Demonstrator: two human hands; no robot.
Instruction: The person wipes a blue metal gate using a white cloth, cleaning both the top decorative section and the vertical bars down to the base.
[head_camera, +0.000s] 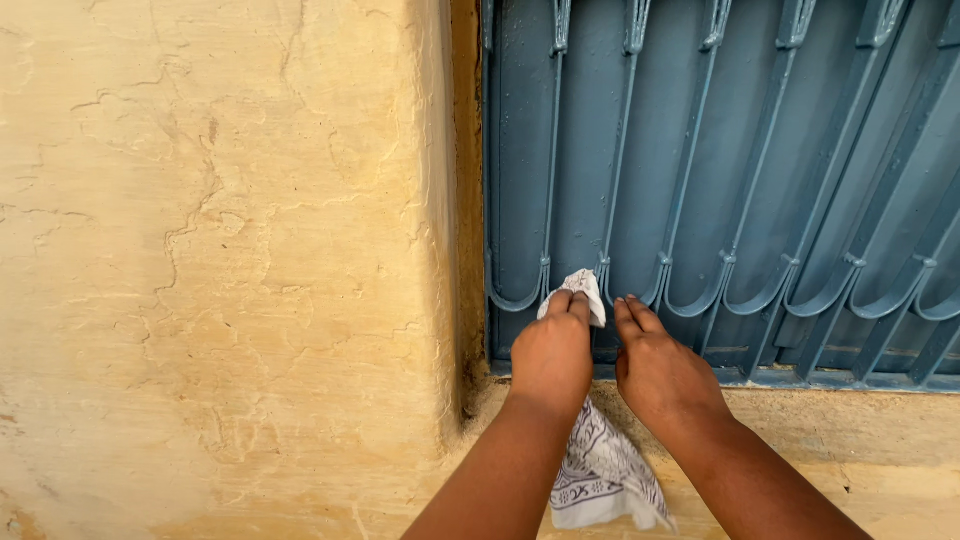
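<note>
Clearly the white cotton cloth with a dark printed pattern (600, 470) is the thing in hand: a soft, light rag that looks as if it would fold and bunch at the least pull, with nothing stiff, slippery or breakable about it. I would judge the best hold to be a pinched wad at one end, which is how it is taken now. Its upper end is bunched into a small crumpled tip that shows above the knuckles, just left of centre in the lower half of the frame, pressed against the foot of the grille. The rest hangs loose between the two forearms down to the bottom edge, where the paisley-like print spreads out in wrinkled folds.

The left hand (552, 355) is clenched around that upper wad, knuckles toward the camera. The right hand (660, 370) sits just beside it, fingers straight and together, tips resting on the metal and holding nothing.

Behind them stands a blue-grey painted metal window grille (720, 160), filling the upper right of the frame, its thin bars running down into curled loops near a flat bottom rail. Below runs a pale yellow plastered sill (860, 440). The left half is a cracked yellow plaster wall (220, 250), with a dark seam where it meets the frame.
</note>
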